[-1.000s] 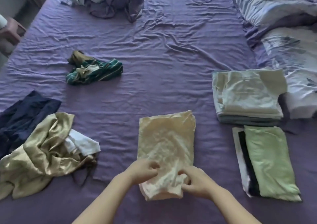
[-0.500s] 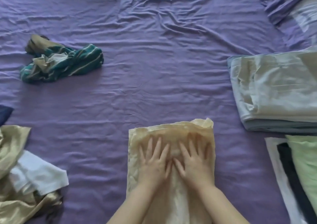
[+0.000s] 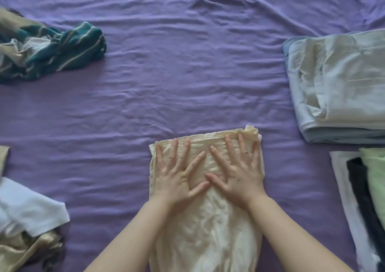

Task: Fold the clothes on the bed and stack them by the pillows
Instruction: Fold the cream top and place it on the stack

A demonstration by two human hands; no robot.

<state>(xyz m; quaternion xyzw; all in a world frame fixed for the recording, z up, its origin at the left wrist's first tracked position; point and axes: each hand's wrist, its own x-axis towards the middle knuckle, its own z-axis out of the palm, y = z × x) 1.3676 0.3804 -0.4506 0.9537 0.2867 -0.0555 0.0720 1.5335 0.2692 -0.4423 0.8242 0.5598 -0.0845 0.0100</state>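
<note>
A folded cream garment (image 3: 206,228) lies on the purple bed sheet (image 3: 187,67) at the bottom middle. My left hand (image 3: 177,173) and my right hand (image 3: 237,171) lie flat side by side on its far half, fingers spread and straight, pressing it down. A stack of folded pale garments (image 3: 341,84) sits at the right. Nearer, at the right edge, lies a second folded pile with a green piece (image 3: 375,180) on top.
A crumpled green striped garment (image 3: 54,50) lies at the far left. A white cloth (image 3: 27,209) over a gold satin piece (image 3: 23,248) lies at the lower left. The pillows are out of view.
My hands went from pinching the near edge of the cream garment to pressing flat on it, then slid toward its far edge with fingers spreading. The view has dipped closer to the bed.
</note>
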